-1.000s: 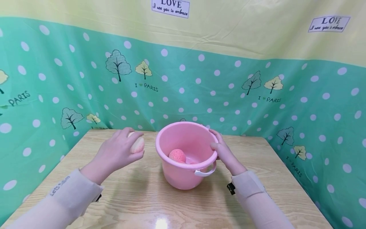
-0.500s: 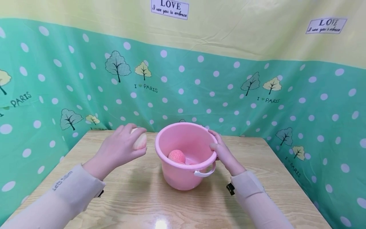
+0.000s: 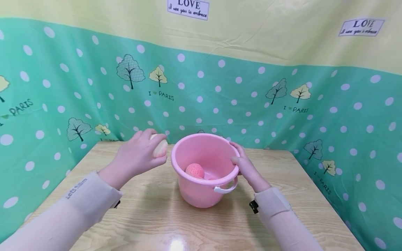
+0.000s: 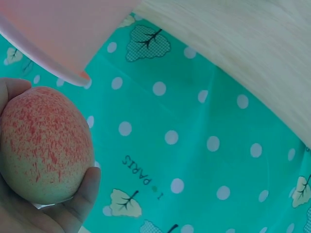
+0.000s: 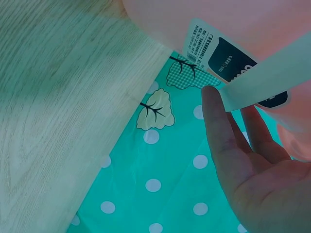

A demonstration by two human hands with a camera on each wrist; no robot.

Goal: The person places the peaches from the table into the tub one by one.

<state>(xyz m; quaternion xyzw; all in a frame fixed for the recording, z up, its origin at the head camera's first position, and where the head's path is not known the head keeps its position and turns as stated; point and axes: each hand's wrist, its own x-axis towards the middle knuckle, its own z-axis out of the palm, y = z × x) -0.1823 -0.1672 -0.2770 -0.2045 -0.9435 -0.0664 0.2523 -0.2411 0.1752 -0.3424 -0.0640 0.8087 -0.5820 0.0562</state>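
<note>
My left hand (image 3: 135, 155) holds a peach (image 3: 161, 149) just left of the pink bucket (image 3: 200, 195), at about rim height. In the left wrist view this peach (image 4: 48, 145) is pale yellow with red speckles, between fingers and thumb, and the bucket's rim (image 4: 43, 56) appears above it. With the thumb over the rim and the fingers outside, my right hand (image 3: 249, 170) grips the bucket's right side. Inside the bucket lies a round red-speckled fruit (image 3: 194, 170); more pink shows low beside it, mostly hidden by the front rim.
The bucket stands on a wood-grain table (image 3: 150, 216), its pale handle (image 3: 226, 190) hanging at the front right. A printed label (image 5: 228, 60) is on its outside. A green and yellow dotted curtain (image 3: 216, 89) encloses the table's back and sides.
My left hand has moved right and slightly up with the peach, closer to the bucket's rim. The right hand and the bucket stay in place.
</note>
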